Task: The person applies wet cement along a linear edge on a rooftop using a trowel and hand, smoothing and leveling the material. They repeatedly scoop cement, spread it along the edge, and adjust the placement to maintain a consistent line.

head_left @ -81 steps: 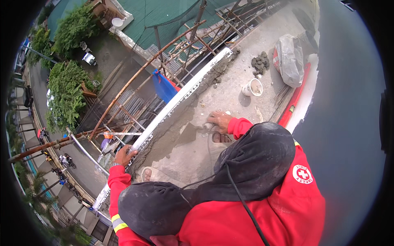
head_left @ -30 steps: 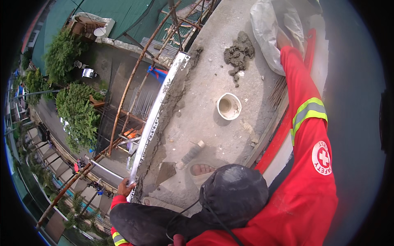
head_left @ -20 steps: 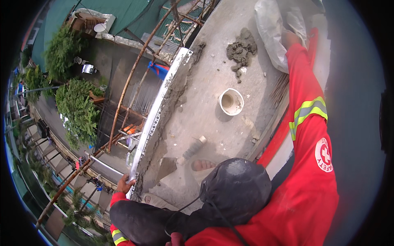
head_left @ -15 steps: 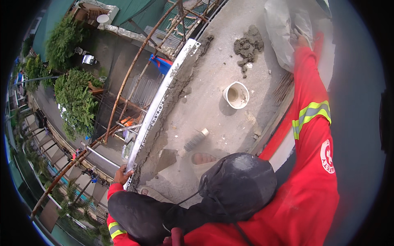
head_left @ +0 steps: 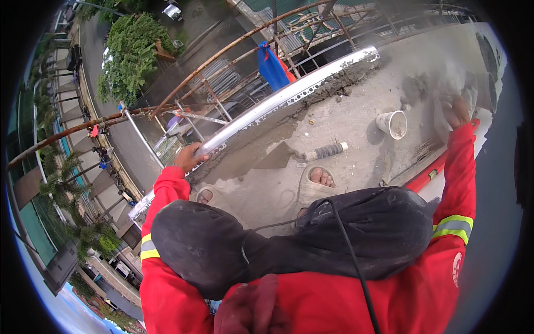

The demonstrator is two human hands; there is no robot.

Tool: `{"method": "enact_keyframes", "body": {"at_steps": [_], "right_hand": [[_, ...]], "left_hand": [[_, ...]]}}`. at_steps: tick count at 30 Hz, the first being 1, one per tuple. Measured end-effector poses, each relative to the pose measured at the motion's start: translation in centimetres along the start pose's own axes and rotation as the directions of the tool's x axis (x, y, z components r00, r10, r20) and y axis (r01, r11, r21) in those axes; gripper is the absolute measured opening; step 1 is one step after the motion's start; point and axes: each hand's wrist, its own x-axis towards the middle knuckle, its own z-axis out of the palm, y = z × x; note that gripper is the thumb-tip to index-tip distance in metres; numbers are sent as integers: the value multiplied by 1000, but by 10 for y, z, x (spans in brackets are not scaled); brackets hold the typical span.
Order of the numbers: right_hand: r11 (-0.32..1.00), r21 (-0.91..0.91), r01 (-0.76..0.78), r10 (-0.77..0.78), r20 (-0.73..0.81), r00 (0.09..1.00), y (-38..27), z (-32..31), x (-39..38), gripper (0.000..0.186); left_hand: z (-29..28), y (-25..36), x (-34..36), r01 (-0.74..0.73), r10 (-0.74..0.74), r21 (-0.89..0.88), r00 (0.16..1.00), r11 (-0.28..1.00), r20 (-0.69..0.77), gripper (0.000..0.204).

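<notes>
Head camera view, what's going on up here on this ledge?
A person in a red jacket crouches on a concrete ledge high above a street. Their left hand grips the perforated metal edge strip along the outer rim. Their right hand reaches out to a pale sack, blurred here, so the grip is unclear. A small white bucket and a trowel sit on the concrete near their sandalled foot.

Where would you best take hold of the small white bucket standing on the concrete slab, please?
Probably by the rim of the white bucket, coming from above. It stands upright with its open mouth facing up, and the concrete slab is bare around it, so nothing blocks a hand. No handle shows, and the right hand is nearest.
</notes>
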Motion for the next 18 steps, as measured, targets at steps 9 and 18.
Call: {"method": "enact_keyframes", "body": {"at_steps": [9, 18], "right_hand": [[574, -806, -142, 561, 261, 785, 171, 228, -89, 17], [555, -808, -197, 568, 196, 800, 385, 322, -103, 16]], "left_hand": [[6, -28, 10, -209, 215, 74, 973, 975, -87, 38], [12, -19, 3, -127, 136, 62, 976, 990, -173, 37]]}}
